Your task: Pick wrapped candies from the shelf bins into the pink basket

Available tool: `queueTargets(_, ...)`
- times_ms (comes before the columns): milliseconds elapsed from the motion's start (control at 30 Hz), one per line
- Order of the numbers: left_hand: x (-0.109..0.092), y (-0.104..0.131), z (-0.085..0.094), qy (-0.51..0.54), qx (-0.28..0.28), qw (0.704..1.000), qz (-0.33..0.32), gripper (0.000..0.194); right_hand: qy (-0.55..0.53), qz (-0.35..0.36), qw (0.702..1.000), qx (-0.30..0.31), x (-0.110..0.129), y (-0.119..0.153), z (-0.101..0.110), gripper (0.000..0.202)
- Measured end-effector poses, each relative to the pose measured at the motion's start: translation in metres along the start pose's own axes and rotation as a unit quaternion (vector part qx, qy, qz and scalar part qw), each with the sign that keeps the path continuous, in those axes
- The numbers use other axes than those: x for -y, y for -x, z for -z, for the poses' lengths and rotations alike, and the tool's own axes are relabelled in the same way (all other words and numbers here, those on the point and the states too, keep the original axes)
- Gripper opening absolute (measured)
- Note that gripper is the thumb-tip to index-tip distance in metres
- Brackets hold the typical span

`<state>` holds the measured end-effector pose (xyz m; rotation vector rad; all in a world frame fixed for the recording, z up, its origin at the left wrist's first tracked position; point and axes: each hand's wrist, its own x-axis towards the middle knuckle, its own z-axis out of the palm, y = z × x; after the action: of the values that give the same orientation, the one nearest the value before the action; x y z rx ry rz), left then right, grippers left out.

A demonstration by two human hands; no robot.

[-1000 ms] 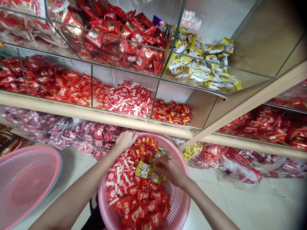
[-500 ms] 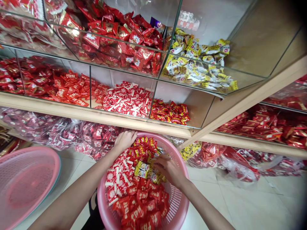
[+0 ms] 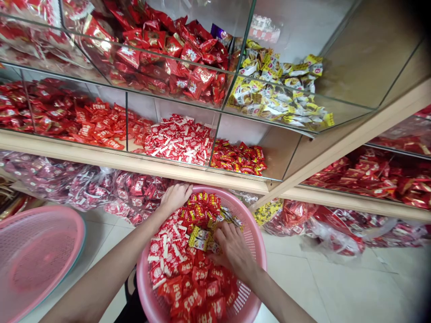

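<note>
The head view shows red packets (image 3: 193,296) heaped in the near part of a pink basket (image 3: 142,280). Just beyond them, around the basket's middle, lie the yellow packets (image 3: 198,238); the two clearest sit side by side, their long axes running roughly left to right across the view. They lie just left of the fingers of the right hand (image 3: 232,246), which is the nearer hand by far. It comes in from the near right, back of the hand up, wrist slightly bent, fingers curled down and thumb set apart on the near side. The gap between looks part open, but the fingertips are partly hidden, so whether it has hold of a packet cannot be told. Left of the yellow group are white-striped packets (image 3: 164,244). Farther off, the left hand (image 3: 175,197) rests palm down on the basket's far-left rim, fingers close together and bent over it; how firmly they grip cannot be told. Beyond stands the shelf (image 3: 134,156).
</note>
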<state>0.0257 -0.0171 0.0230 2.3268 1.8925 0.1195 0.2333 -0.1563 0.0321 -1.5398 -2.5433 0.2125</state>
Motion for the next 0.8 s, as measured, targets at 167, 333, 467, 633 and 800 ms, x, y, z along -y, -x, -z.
queueTargets(167,0.001,0.000,-0.001,0.002,-0.001,1.000,0.003,0.054,-0.006,-0.016,1.000,0.008,-0.006,0.004,-0.001,0.029)
queueTargets(333,0.001,-0.001,-0.001,0.005,0.003,1.000,0.005,0.056,-0.034,-0.028,0.999,-0.002,-0.011,0.008,0.003,0.022)
queueTargets(467,0.000,0.000,0.000,0.010,0.006,1.000,0.007,0.055,-0.058,-0.044,0.997,-0.024,-0.018,0.006,0.007,0.028)
queueTargets(633,-0.002,0.001,0.003,0.022,0.013,0.999,0.021,0.053,-0.015,-0.091,0.995,-0.033,-0.029,-0.003,0.007,0.027)
queueTargets(800,-0.002,0.001,0.004,0.032,0.020,0.999,0.035,0.051,-0.003,-0.113,0.994,-0.005,-0.027,-0.005,0.002,0.023)
